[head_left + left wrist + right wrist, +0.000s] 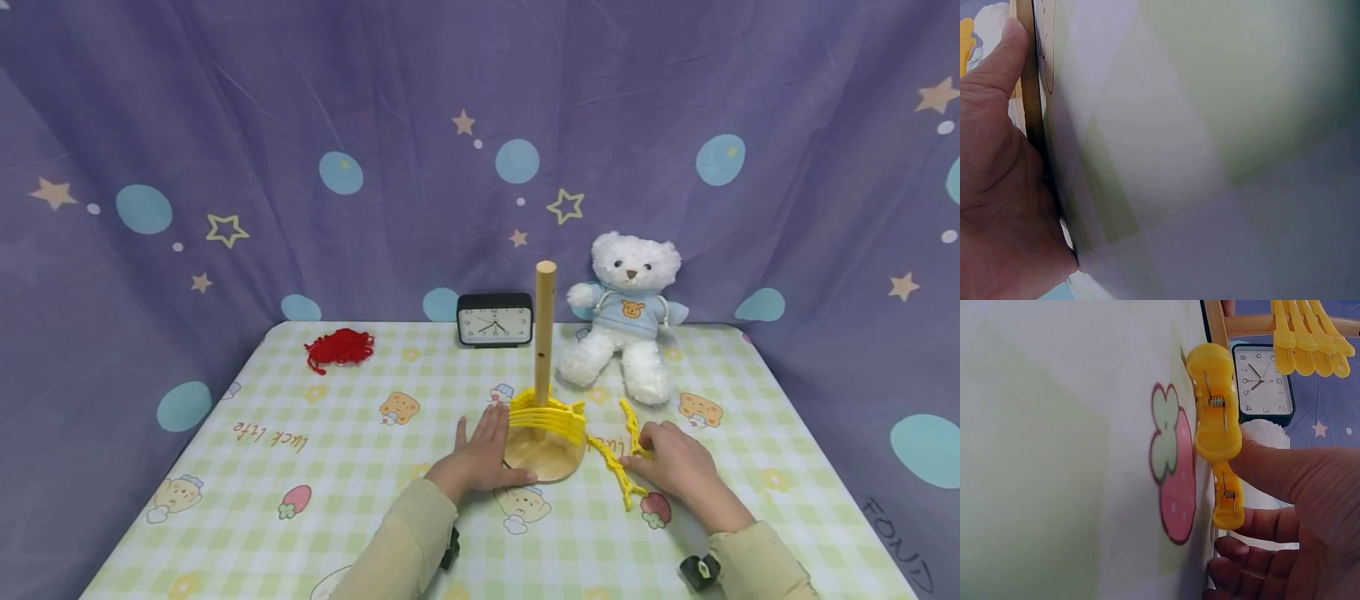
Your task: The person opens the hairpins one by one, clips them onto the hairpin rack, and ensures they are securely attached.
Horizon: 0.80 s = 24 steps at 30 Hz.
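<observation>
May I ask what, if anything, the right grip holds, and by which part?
The right grip seems to pinch the farther loose yellow piece by its near-end clip.

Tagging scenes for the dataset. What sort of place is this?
Likely an indoor spot staged for tabletop work; I can't tell what room. A star-print curtain hangs behind and beside the table, and a bear sits at its back edge.

Checked table (360,467) under stand (543,350), clips (615,467)
</observation>
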{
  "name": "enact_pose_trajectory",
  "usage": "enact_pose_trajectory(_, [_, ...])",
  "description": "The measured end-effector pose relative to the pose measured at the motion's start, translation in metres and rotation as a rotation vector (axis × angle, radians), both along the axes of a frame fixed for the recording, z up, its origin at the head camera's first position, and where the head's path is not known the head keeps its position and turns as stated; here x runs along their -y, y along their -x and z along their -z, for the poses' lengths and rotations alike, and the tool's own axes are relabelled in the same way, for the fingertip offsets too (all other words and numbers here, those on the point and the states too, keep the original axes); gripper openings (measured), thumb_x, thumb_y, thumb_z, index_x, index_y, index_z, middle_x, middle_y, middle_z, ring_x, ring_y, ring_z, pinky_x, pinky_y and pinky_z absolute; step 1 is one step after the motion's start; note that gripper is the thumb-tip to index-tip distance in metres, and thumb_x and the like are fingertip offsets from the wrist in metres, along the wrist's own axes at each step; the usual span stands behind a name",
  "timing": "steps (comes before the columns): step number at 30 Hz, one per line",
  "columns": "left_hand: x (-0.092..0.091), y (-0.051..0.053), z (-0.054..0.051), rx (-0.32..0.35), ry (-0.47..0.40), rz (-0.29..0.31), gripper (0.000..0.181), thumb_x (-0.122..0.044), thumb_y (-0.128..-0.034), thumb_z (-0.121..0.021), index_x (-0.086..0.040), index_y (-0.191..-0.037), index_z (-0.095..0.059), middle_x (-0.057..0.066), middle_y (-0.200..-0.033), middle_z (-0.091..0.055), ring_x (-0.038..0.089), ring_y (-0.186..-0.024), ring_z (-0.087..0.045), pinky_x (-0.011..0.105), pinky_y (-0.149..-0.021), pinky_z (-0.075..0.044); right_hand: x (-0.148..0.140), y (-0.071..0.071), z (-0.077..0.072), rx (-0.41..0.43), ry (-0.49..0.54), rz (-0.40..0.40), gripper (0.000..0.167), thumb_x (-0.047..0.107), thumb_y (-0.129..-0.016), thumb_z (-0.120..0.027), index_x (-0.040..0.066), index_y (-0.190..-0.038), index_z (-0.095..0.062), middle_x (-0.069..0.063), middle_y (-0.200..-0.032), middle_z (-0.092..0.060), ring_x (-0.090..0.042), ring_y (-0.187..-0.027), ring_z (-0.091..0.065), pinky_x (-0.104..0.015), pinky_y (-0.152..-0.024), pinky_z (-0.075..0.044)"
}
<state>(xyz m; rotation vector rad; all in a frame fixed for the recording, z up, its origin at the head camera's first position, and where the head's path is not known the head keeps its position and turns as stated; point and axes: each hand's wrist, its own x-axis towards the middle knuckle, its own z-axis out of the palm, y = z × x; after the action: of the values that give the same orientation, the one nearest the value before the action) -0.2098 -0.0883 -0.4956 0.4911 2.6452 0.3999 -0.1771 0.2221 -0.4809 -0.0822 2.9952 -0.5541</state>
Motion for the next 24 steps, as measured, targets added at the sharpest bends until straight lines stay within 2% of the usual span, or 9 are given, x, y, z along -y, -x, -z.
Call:
enact_pose_trajectory(7, [-0.0002,-0.0010,-0.0035,-0.005,-0.013,0.009,0.119,-0.075,-0.0802,-0.057,-0.007,-0.156,0.006,0.008,-0.163,0.012,0.021,-0.149,0.011,0.054,-0.113,0.013,-0.0017,-0.0006,-0.0004,-0.028,0.015,0.003,0.038,0.039,-0.078,-0.080,0.010,-0.084,-0.057,-0.003,-0.075,-0.048,-0.019,-0.066,-0.042,-0.034,-0.057,-0.034])
enact_pose_trajectory(12, [0.0002,-0.0003,0.0008,-0.011,-0.010,0.008,0.120,-0.077,-0.0793,-0.056,-0.008,-0.156,0.006,0.007,-0.162,0.013,0.020,-0.148,0.013,0.055,-0.113,0.015,-0.0031,-0.0020,-0.0008,-0.050,0.038,0.049,0.034,0.032,-0.078,-0.080,0.008,-0.093,-0.061,-0.002,-0.076,-0.054,-0.019,-0.066,-0.047,-0.035,-0.056,-0.037])
enact_pose_trajectory(18, [-0.0002,0.0000,0.0023,-0.013,-0.016,0.004,0.121,-0.077,-0.0784,-0.056,-0.008,-0.156,0.006,0.007,-0.162,0.014,0.020,-0.148,0.013,0.055,-0.112,0.015,-0.0058,-0.0040,-0.0043,-0.143,0.078,0.081,0.035,0.022,-0.078,-0.078,0.003,-0.102,-0.063,-0.009,-0.088,-0.067,-0.025,-0.073,-0.060,-0.044,-0.062,-0.047])
enact_pose_trajectory(24, [-0.0002,0.0003,0.0010,-0.014,-0.009,0.008,0.120,-0.077,-0.0793,-0.056,-0.008,-0.156,0.005,0.007,-0.162,0.012,0.020,-0.148,0.012,0.055,-0.113,0.014,-0.0089,-0.0065,-0.0085,-0.251,0.154,0.084,0.033,0.017,-0.079,-0.073,0.003,-0.107,-0.064,-0.012,-0.097,-0.070,-0.016,-0.068,-0.060,-0.037,-0.059,-0.045])
